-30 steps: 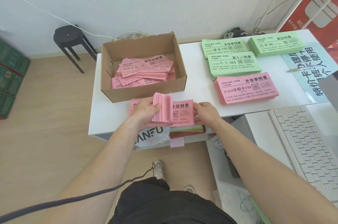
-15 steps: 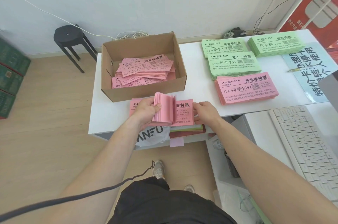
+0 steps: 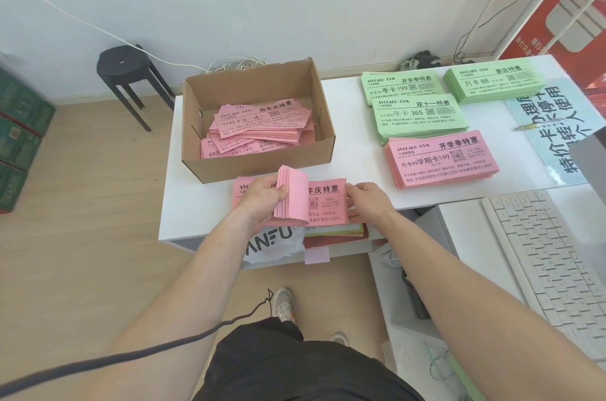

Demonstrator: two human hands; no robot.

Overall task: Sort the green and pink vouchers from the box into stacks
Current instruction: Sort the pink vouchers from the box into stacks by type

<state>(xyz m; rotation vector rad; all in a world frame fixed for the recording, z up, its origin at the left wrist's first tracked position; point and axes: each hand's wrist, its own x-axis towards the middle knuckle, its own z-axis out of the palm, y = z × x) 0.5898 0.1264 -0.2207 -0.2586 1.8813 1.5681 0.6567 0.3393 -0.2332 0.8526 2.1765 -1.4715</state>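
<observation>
Head view, looking down on a white tabletop (image 3: 183, 204).

Count on the tabletop: one cardboard box (image 3: 259, 168), three green voucher stacks and two pink voucher stacks.

The box stands open at the back left. It holds one loose heap of pink vouchers (image 3: 262, 125), lying askew and overlapping; no green shows in it.

The green stacks sit at the back right: first green stack (image 3: 400, 87), second green stack (image 3: 495, 82) to its right near the right edge, and third green stack (image 3: 419, 118) in front of the first and overlapping it.

The far pink stack (image 3: 442, 158) lies just in front of the third green stack, overlapping its near edge.

The near pink stack (image 3: 324, 200) lies at the front edge, just in front of the box.

The left grip (image 3: 262, 197) is clamped on a lifted sheaf (image 3: 290, 194) of pink vouchers bent upward from the left part of the near pink stack, blank backs showing.

The right grip (image 3: 364, 200) is closed on the right end of the near pink stack, fingers bent over its edge.

Other items: one pen (image 3: 537, 126) on a pale blue sign (image 3: 557, 151) at the right edge, one white keyboard (image 3: 551, 266) on a lower surface to the right, one black stool (image 3: 128, 72) on the floor.
</observation>
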